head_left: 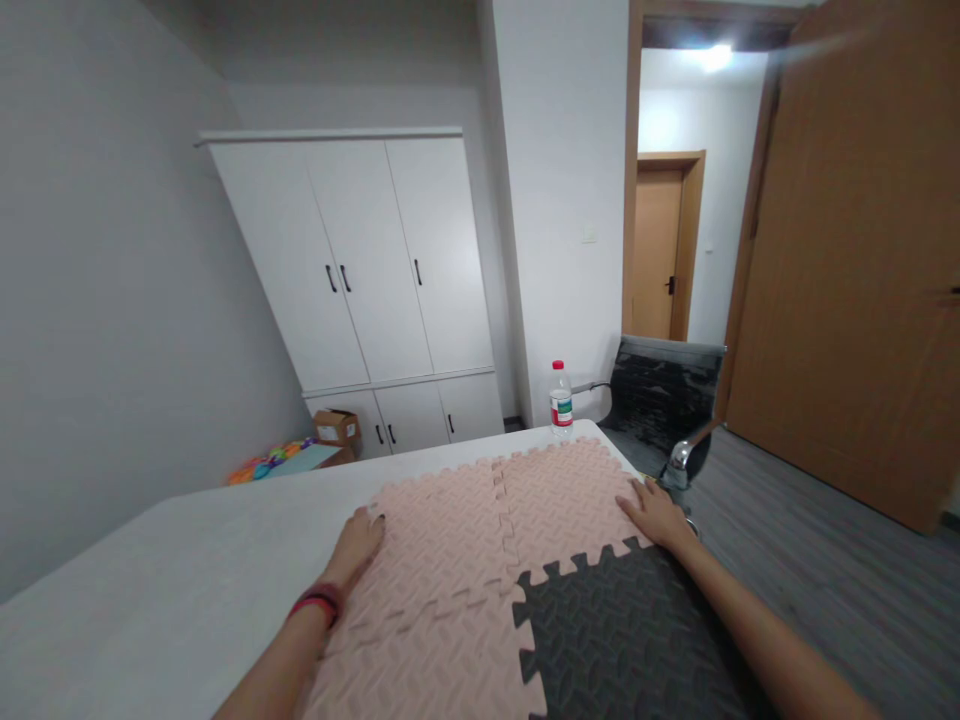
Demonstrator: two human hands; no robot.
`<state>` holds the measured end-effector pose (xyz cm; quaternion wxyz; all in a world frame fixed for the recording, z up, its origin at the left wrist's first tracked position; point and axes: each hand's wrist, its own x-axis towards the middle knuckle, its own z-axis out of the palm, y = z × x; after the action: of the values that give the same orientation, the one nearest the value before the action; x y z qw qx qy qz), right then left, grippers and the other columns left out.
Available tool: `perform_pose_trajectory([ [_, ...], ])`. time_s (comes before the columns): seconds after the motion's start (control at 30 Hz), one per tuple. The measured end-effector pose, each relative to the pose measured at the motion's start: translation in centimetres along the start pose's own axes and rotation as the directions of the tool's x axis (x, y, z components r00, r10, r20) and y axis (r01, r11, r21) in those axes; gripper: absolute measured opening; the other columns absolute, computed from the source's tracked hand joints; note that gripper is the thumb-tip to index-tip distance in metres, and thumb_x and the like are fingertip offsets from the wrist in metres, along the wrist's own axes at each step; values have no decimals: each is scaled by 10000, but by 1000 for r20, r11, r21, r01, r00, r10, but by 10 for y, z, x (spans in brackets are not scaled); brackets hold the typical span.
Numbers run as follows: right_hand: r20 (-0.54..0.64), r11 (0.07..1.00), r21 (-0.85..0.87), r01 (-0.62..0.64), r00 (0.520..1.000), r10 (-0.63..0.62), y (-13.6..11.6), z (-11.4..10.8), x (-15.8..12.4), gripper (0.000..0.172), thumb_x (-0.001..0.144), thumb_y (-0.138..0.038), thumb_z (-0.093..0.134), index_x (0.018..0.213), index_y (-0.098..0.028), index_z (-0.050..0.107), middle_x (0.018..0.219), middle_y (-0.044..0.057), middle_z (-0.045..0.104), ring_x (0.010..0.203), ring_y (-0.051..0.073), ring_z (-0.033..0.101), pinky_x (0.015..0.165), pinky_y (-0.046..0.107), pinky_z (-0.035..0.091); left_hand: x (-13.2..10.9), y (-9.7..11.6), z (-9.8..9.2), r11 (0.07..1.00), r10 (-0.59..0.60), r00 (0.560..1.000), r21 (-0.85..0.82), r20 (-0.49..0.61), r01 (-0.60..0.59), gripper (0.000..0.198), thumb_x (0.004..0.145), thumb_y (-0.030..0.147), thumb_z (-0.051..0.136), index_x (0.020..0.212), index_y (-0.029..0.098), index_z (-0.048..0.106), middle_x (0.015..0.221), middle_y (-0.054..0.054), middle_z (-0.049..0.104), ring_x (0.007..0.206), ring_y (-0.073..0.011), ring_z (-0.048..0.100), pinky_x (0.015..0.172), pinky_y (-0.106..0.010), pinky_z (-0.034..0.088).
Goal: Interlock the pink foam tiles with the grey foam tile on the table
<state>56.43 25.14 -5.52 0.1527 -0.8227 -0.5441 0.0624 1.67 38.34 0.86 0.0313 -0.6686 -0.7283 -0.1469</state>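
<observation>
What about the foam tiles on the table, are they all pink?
No, one dark tile lies at the near right, beside the pink tiles.

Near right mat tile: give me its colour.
The mat tile is dark grey, almost black, in the head view.

On my feed I see the left hand (361, 540) at seven o'clock, the right hand (657, 514) at four, both on pink foam tiles (442, 535).
</observation>
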Motion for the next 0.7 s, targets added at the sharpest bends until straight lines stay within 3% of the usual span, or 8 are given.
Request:
perform_pose_trajectory([
  [0.2,1,1000,-18,13,1000,-13,-1,1,0,679,869,-603,272,1411,-196,311,1466,147,264,1309,309,303,1004,496,303,-6,-1,11,988,151,988,-29,23,-151,358,877,348,537,1185,168,512,1231,-87,532,1083,-225,537,911,-455,455],
  [0.5,10,1000,-1,-3,1000,3,-3,-3,-2,689,861,-608,301,1416,-199,304,1468,146,264,1317,313,289,1007,490,301,-8,11,-5,986,132,985,90,113,-143,372,866,398,541,1159,168,529,1187,-82,553,1045,-224,550,901,-464,451],
  [0.6,10,1000,13,-11,1000,11,-4,-5,-3,688,859,-607,308,1415,-201,304,1473,141,257,1318,316,286,1006,495,302,-1,42,1,980,136,986,131,95,-147,415,870,408,528,1216,181,495,1244,-95,517,1111,-256,513,951,-528,402],
  [0.7,17,1000,24,-17,1000,17,-6,-8,-4,684,857,-600,323,1412,-201,311,1474,137,259,1320,315,280,1005,496,304,7,97,16,956,267,961,103,79,-274,492,880,406,511,1318,211,403,1379,-104,405,1231,-293,415,1014,-573,323],
])
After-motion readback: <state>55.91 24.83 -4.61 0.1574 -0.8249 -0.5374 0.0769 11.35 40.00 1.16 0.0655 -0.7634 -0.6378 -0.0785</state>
